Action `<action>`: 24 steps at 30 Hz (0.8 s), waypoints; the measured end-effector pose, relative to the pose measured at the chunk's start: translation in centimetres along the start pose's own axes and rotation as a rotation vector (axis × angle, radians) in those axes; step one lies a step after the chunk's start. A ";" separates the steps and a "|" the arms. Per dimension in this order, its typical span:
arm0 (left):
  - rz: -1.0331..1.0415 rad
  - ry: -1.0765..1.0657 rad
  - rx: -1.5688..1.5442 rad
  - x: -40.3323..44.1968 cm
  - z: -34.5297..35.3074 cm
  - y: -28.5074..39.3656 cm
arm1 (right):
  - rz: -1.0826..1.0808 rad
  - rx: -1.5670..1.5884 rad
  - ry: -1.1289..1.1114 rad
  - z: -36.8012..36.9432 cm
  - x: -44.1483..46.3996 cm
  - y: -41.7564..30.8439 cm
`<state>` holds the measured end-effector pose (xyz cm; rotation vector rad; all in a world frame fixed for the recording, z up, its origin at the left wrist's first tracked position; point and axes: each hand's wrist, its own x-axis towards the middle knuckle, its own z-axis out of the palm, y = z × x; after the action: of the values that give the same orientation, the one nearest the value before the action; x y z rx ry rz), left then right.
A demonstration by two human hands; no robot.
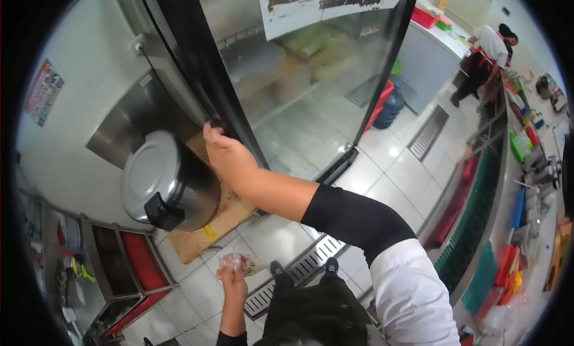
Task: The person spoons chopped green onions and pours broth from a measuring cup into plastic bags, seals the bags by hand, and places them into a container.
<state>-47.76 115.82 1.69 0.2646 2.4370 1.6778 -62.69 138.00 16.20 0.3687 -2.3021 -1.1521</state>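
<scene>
Left fingers: here we see the left hand (233, 281) pinched on a crinkled, clear plastic bag (235, 261), held up over the floor; its contents are too blurred for us to read.
Right fingers: up at the black frame edge, the right hand (230, 159) meets a tall, black-framed glass door (269, 127); fingers bent, though we cannot tell whether they clamp it.
Door glass: we spot a torn-looking white paper sheet (329, 11) across the top.
Beside the wrist: a round, lidded, silver metal pot (152, 175) sits over brown flat cardboard (185, 245).
Far aisle: we see a co-worker (487, 56) in white, leaning toward the long counter (508, 184).
</scene>
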 end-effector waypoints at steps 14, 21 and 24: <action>-0.115 0.395 0.286 -10.6 3.1 8.8 | 0.135 0.808 0.125 -7.3 -14.4 4.4; -0.108 0.592 0.431 -12.7 5.0 9.4 | 0.473 0.883 0.993 -20.8 -24.2 17.2; -0.086 0.647 0.483 -11.8 6.6 8.6 | 0.918 0.801 1.308 -17.5 -26.9 20.6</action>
<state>-34.36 121.97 7.90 -0.3888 3.2452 1.2399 -30.74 151.28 32.16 0.1749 -1.2677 0.4660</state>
